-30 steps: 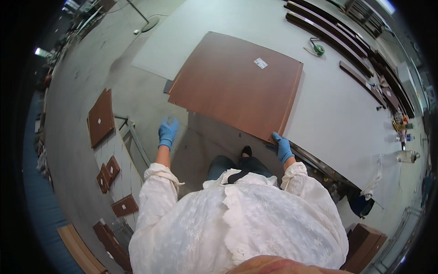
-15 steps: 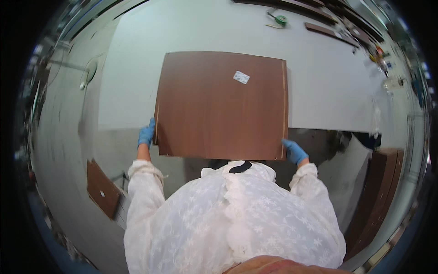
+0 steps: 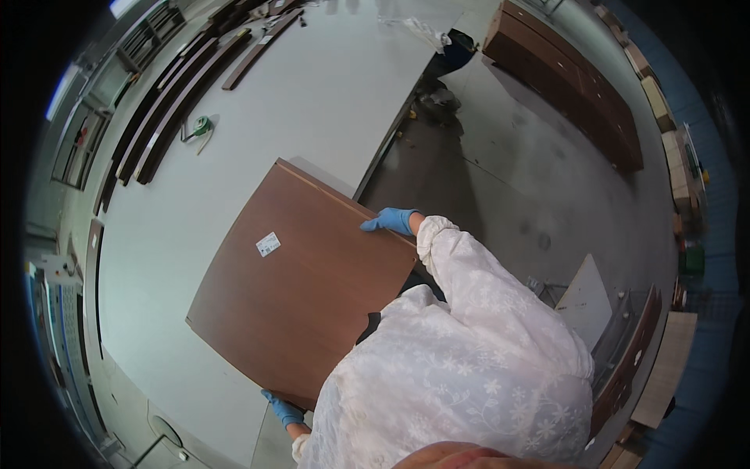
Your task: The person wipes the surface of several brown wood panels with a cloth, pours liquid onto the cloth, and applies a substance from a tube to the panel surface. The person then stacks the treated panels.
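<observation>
A brown wood-grain panel [image 3: 320,273] with a small white label [image 3: 268,244] stretches out from my body, partly over the white table [image 3: 305,102]. With fingers closed around its left edge, my left hand [image 3: 283,408] in a blue glove holds the panel. My right hand [image 3: 391,221], gloved too, grips the opposite edge, its fingers lying over the top face. The near edge of the panel is partly hidden by my white patterned sleeve and body.
A green tape measure [image 3: 202,125] and several dark brown strips [image 3: 187,105] lie on the table's far side. Tall brown boards [image 3: 562,78] stand on the floor at the upper right. Another brown panel [image 3: 629,367] and a white board [image 3: 586,301] lean at the right.
The view has swung to the right, so the table and panel now appear tilted. Both hands keep hold of the panel's two side edges.
</observation>
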{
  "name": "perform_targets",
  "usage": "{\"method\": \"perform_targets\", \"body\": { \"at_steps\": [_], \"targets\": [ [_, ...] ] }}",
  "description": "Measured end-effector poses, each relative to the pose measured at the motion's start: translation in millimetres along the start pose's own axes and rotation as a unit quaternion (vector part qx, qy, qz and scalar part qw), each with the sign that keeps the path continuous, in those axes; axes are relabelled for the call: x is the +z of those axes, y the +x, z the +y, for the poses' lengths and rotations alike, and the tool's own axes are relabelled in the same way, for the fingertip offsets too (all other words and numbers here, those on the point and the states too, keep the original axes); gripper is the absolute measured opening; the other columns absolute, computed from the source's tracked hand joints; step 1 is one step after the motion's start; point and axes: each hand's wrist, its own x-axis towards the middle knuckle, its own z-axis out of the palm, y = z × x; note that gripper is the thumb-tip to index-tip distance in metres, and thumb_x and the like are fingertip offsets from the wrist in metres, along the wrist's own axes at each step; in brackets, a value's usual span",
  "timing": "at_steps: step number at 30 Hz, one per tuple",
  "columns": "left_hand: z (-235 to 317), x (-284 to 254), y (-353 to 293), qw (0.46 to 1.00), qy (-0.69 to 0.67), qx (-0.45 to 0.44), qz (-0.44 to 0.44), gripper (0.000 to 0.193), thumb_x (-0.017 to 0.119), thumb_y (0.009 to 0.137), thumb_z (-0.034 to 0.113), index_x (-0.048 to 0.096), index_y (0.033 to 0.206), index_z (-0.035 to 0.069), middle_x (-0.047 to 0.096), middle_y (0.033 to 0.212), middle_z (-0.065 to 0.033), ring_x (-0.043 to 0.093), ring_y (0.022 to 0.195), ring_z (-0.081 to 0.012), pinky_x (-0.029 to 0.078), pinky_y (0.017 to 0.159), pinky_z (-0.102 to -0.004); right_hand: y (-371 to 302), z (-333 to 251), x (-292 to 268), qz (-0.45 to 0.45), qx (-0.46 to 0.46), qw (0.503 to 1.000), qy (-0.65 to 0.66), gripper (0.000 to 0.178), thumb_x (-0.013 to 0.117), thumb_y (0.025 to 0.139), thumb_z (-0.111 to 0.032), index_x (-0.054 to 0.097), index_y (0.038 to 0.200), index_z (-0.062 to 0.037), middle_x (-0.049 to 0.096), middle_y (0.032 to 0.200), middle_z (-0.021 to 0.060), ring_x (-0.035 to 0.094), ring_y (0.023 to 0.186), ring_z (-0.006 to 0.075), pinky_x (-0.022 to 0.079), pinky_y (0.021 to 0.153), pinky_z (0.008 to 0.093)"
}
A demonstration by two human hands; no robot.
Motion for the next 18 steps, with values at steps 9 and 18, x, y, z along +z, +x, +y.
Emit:
{"method": "perform_targets", "body": {
  "at_steps": [9, 18],
  "targets": [
    [4, 22, -20, 0.996, 0.067, 0.054, 0.014, 0.096, 0.037, 0.095, 0.081, 0.034, 0.16, 0.01, 0.035, 0.165, -0.0098, 0.034, 0.148, -0.0315, 0.027, 0.122, -0.0467, 11, -9, 9, 0.064, -0.011, 0.997, 0.044, 0.099, 0.076, 0.079, -0.069, 0.057, 0.14, 0.0064, 0.054, 0.147, 0.026, 0.053, 0.137, 0.0386, 0.043, 0.112, 0.0439],
    [-26, 79, -84, 0.979, 0.069, 0.129, 0.145, 0.089, 0.043, 0.098, 0.074, 0.043, 0.154, 0.006, 0.046, 0.157, -0.0103, 0.047, 0.136, -0.0297, 0.038, 0.114, -0.0419, -58, 48, -5, 0.142, -0.026, 0.989, 0.041, 0.083, 0.074, 0.084, -0.062, 0.065, 0.129, 0.007, 0.07, 0.125, 0.0245, 0.07, 0.112, 0.0366, 0.053, 0.097, 0.0425]
  ]
}}
